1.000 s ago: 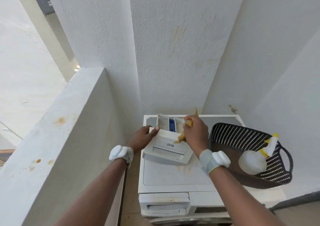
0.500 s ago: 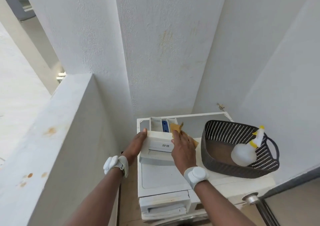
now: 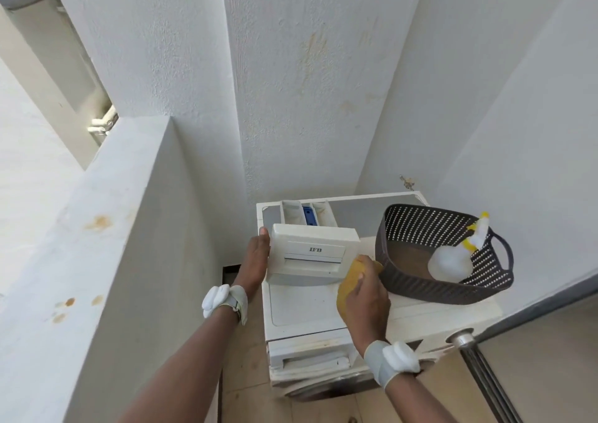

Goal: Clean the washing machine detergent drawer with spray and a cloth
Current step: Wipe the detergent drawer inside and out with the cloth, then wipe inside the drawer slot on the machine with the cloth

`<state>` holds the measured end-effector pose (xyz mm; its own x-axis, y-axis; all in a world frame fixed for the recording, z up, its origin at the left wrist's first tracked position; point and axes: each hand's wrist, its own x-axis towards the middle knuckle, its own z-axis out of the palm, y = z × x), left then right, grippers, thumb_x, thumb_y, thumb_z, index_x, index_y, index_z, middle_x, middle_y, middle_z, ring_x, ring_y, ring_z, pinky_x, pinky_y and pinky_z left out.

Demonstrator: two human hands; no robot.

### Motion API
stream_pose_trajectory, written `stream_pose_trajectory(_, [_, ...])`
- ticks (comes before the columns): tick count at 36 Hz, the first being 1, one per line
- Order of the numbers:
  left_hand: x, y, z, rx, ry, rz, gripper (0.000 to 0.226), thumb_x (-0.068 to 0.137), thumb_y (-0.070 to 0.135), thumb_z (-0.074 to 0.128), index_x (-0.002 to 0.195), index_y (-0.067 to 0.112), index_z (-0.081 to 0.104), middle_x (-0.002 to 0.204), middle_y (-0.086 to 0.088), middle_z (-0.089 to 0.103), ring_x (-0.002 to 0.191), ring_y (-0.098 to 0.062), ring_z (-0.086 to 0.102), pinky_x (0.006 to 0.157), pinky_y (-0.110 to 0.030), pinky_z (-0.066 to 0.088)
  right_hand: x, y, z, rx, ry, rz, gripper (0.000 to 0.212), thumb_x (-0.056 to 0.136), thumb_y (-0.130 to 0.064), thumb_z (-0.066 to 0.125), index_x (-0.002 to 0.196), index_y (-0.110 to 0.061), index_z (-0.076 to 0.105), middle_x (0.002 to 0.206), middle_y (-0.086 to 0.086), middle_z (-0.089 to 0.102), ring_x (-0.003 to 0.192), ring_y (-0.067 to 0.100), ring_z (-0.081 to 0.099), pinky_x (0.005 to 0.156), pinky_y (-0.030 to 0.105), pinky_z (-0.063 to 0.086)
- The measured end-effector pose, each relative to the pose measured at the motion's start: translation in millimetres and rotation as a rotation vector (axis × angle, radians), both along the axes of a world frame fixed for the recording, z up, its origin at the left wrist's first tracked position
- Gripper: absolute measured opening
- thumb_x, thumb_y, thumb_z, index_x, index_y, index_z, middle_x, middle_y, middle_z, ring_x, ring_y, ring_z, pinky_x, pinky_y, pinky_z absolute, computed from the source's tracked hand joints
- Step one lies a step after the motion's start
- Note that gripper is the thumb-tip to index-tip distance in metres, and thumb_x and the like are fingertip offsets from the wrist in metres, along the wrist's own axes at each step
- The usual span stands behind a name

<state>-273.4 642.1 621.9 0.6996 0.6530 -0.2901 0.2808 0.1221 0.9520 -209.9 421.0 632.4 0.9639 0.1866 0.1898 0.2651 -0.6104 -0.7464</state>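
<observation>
White textured walls (image 3: 307, 82) meet in a corner beside a stained parapet (image 3: 106, 228); tan tiled floor (image 3: 246, 374).

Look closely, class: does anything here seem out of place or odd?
Yes. The white plastic detergent drawer sits tilted on top of the white washing machine, out of its slot. The translucent spray bottle with yellow trigger lies in the dark perforated basket.

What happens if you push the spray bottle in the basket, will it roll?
Probably a little. The spray bottle lies tilted with its round body on the basket floor, so it may rock, but the basket wall should stop it. It looks like light plastic; how full cannot be told.
</observation>
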Motion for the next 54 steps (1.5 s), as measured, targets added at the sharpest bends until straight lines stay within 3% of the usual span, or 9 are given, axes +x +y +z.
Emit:
stream_pose_trajectory(7, [-40.4, -11.8, -37.4, 0.011, 0.120, 0.142, 0.054, 0.110, 0.058, 0.032, 0.114, 0.011, 0.059, 0.117, -0.013, 0.065, 0.096, -0.019, 0.058, 0.084, -0.035, 0.046, 0.1, -37.6, -8.2, 0.136, 0.183, -0.030, 0.033, 0.103, -0.005, 0.047, 0.121, -0.026, 0.066, 0.109, 0.003, 0.070, 0.105, 0.028, 0.063, 0.083, 0.031, 0.044])
stream_pose_trajectory(12, [-79.0, -37.4, -76.0, -0.028, 0.172, 0.200, 0.047, 0.109, 0.056, 0.038, 0.112, 0.015, 0.061, 0.114, -0.013, 0.069, 0.111, -0.029, 0.064, 0.098, -0.043, 0.048, 4.6, -49.9, -21.6, 0.149, 0.296, 0.263, 0.031, 0.102, -0.005, 0.053, 0.111, -0.030, 0.070, 0.113, -0.010, 0.071, 0.108, 0.008, 0.064, 0.088, 0.018, 0.046])
stream_pose_trajectory(18, [-109.8, -72.5, -87.2, 0.011, 0.229, 0.234, 0.053, 0.110, 0.053, 0.040, 0.108, 0.005, 0.062, 0.107, -0.014, 0.069, 0.108, -0.031, 0.066, 0.092, -0.040, 0.048, 21.5, -64.0, -57.3, -0.659, -0.057, 0.561, 0.032, 0.093, -0.008, 0.064, 0.121, -0.021, 0.068, 0.134, 0.005, 0.051, 0.125, 0.028, 0.049, 0.094, 0.040, 0.050])
stream_pose_trajectory(21, [-119.0, -101.8, -79.1, 0.068, 0.271, 0.203, 0.054, 0.110, 0.054, 0.038, 0.095, 0.006, 0.058, 0.098, -0.012, 0.064, 0.095, -0.031, 0.059, 0.078, -0.034, 0.042, 29.3, -76.4, -67.5, -0.714, -0.229, 0.699, 0.049, 0.086, -0.007, 0.071, 0.133, -0.015, 0.063, 0.149, 0.014, 0.049, 0.137, 0.034, 0.045, 0.101, 0.049, 0.050])
stream_pose_trajectory(26, [-132.5, -159.1, -92.8, -0.087, 0.235, 0.236, 0.075, 0.100, 0.079, 0.027, 0.152, 0.031, 0.054, 0.153, 0.012, 0.053, 0.140, -0.013, 0.049, 0.121, -0.041, 0.034, 35.6, -93.1, -91.5, -0.809, -0.339, 1.112, 0.059, 0.107, -0.031, 0.043, 0.162, -0.020, 0.025, 0.170, 0.001, 0.023, 0.154, 0.021, 0.028, 0.117, 0.046, 0.036])
stream_pose_trajectory(29, [-135.9, -175.8, -115.3, -0.193, 0.207, 0.321, 0.089, 0.086, 0.096, 0.020, 0.153, 0.045, 0.049, 0.161, 0.013, 0.046, 0.150, -0.011, 0.041, 0.126, -0.052, 0.030, 45.8, -100.1, -99.5, -0.870, -0.454, 1.199, 0.062, 0.108, -0.040, 0.031, 0.165, -0.021, 0.013, 0.173, 0.000, 0.011, 0.156, 0.021, 0.021, 0.119, 0.048, 0.033])
stream_pose_trajectory(38, [-129.4, -175.2, -101.4, -0.247, 0.130, 0.466, 0.077, 0.106, 0.069, 0.011, 0.149, 0.028, 0.060, 0.154, 0.003, 0.056, 0.143, -0.016, 0.050, 0.115, -0.038, 0.035, 31.5, -71.8, -106.3, -0.934, -0.609, 1.360, 0.073, 0.109, -0.051, 0.027, 0.164, -0.017, -0.007, 0.172, 0.004, -0.016, 0.160, 0.024, -0.004, 0.125, 0.051, 0.022])
stream_pose_trajectory(49, [-130.1, -176.9, -124.7, -0.271, -0.003, 0.504, 0.068, 0.113, 0.053, 0.012, 0.146, 0.023, 0.063, 0.149, 0.000, 0.061, 0.124, -0.015, 0.059, 0.083, -0.021, 0.040, 8.1, -43.1, -108.1, -0.929, -0.658, 1.370, 0.072, 0.110, -0.047, 0.029, 0.164, -0.020, -0.009, 0.172, -0.002, -0.019, 0.159, 0.018, -0.009, 0.126, 0.051, 0.014])
stream_pose_trajectory(54, [-127.3, -177.1, -126.6, -0.257, -0.021, 0.555, 0.065, 0.114, 0.049, 0.016, 0.145, 0.017, 0.063, 0.151, -0.004, 0.059, 0.133, -0.026, 0.058, 0.100, -0.032, 0.038, 54.4, -108.5, -92.4, -1.011, -0.623, 1.292, 0.069, 0.110, -0.049, 0.021, 0.164, -0.021, -0.010, 0.172, -0.003, -0.017, 0.159, 0.015, -0.005, 0.126, 0.049, 0.019])
